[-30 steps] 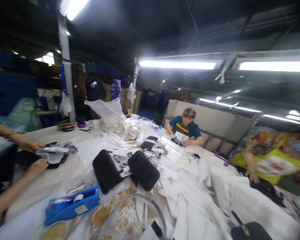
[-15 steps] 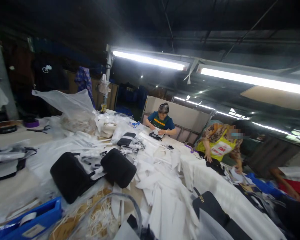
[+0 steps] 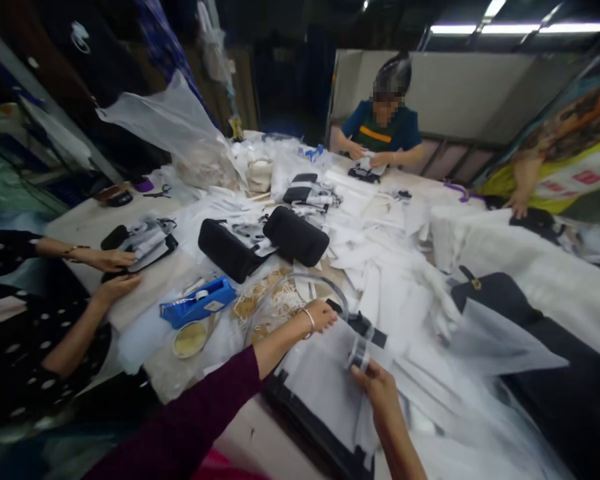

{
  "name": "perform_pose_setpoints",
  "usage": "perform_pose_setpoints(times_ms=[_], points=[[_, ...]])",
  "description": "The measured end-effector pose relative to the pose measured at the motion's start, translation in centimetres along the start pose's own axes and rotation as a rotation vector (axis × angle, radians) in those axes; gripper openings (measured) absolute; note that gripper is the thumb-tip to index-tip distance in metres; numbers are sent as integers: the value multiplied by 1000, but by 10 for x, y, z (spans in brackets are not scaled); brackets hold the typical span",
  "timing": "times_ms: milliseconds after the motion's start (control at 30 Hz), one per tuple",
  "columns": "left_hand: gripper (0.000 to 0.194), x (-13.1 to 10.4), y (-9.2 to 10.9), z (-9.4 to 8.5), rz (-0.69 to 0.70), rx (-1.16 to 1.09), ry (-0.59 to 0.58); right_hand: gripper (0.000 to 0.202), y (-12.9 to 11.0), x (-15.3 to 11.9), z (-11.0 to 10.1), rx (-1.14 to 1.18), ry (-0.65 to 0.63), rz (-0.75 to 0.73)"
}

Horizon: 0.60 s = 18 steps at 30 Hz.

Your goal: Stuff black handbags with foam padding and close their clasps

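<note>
My left hand (image 3: 321, 316), with a bracelet at the wrist, rests at the top edge of a white sheet (image 3: 313, 373) lying over a black bag (image 3: 305, 423). Its fingers lie fairly flat, and nothing shows in them. Lower right of it, my right hand (image 3: 377, 385) pinches a small clear-and-dark roll (image 3: 359, 353), like tape, above the sheet's right side. Black straps (image 3: 373, 330) stick out beyond the top of the sheet.
A blue tape dispenser (image 3: 199, 302) and a round tub (image 3: 189, 339) stand left. Two black bags (image 3: 296, 235) lie beyond. At left, a person's hands touch a wrapped item (image 3: 153, 245); two people work across the table. White sheets and a black bag (image 3: 497, 297) lie right.
The view has tipped down and shifted. Both my hands, the roll, the sheet-covered bag and the person at left have come into view.
</note>
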<state>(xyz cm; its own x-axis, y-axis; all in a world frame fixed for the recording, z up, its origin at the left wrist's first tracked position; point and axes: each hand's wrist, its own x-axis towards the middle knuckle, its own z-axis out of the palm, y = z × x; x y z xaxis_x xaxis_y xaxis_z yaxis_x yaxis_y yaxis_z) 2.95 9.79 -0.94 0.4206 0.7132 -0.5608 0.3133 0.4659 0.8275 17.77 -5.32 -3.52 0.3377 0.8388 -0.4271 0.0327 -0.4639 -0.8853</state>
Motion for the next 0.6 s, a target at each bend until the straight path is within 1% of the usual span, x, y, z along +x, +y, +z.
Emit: perform_pose_setpoints(times_ms=[67, 100, 133, 233, 333, 433, 467, 500, 533, 567, 600], points=[[22, -12, -23, 19, -72, 1, -135, 35, 7, 5, -2, 9, 8, -15], [23, -16, -31, 27, -95, -24, -179, 33, 9, 6, -2, -11, 19, -27], [23, -19, -36, 36, -112, -65, -193, 30, 10, 7, -2, -44, 31, -39], [23, -18, -40, 55, -154, -196, -146, 19, 12, 6, 0, -178, 75, -91], [20, -14, -40, 67, -171, -269, -127, 14, 13, 4, 1, -265, 109, -180], [17, -14, -43, 75, -91, -350, -48, 12, 14, 0, -6, -267, 68, -278], [16, -14, -44, 78, -54, -366, -16, 15, 16, -3, -11, -261, 77, -303], [15, -15, -45, 80, -22, -363, 13, 19, 18, -7, -16, -254, 117, -309], [16, -15, -46, 82, -6, -338, 35, 24, 21, -12, -22, -249, 185, -289], [17, -15, -47, 84, -5, -301, 50, 28, 24, -17, -28, -240, 254, -236], [19, -15, -47, 87, -14, -262, 61, 32, 28, -23, -33, -223, 296, -153]])
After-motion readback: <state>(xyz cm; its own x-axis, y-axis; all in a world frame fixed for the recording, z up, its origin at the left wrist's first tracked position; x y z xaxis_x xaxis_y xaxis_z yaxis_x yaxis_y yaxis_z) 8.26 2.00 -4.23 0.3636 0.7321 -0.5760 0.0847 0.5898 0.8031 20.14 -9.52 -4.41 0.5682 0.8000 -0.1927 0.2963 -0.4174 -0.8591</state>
